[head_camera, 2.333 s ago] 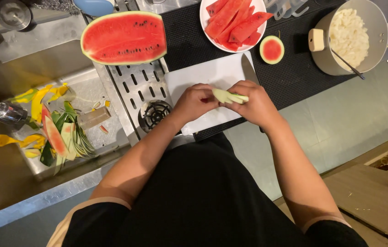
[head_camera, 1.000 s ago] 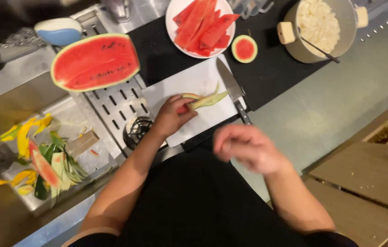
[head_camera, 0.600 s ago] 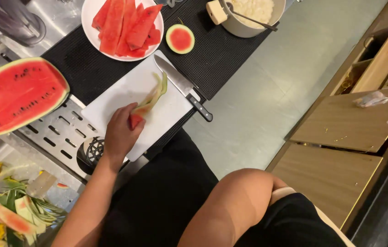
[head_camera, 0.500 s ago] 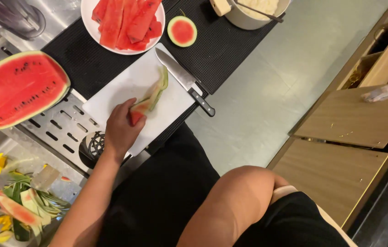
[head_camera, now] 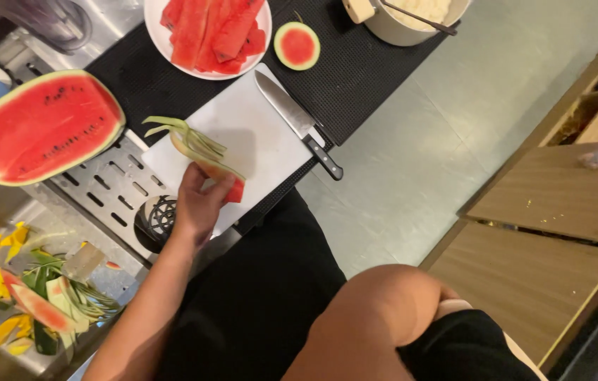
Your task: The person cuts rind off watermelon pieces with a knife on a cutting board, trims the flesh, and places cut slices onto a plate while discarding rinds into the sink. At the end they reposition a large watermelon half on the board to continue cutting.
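Left hand [head_camera: 199,204] is closed in a pinch on the rind [head_camera: 204,156], gripping its near end where a scrap of red flesh remains; the rind is over the white board [head_camera: 257,134], near its left edge, whether lifted or resting cannot be told; its long axis runs from the hand up and to the left, toward the half melon [head_camera: 44,125], with loose green strips trailing at the far end. Right hand is not visible; only the right upper arm [head_camera: 383,310] shows, low in the picture and well away from the board; its state cannot be told. The left hand is therefore the only one at the rind. Knife [head_camera: 297,123] lies flat on the board's right part, blade pointing up-left, black handle over the board's near edge, apart from the hand. Beyond the board, on the black mat [head_camera: 355,77]: a plate [head_camera: 158,35] of peeled red slices, a round end cap [head_camera: 297,45] and a pot [head_camera: 412,17] of white contents. Peelings [head_camera: 45,303] lie in the sink, lower left. No packages, labels or signs are legible.
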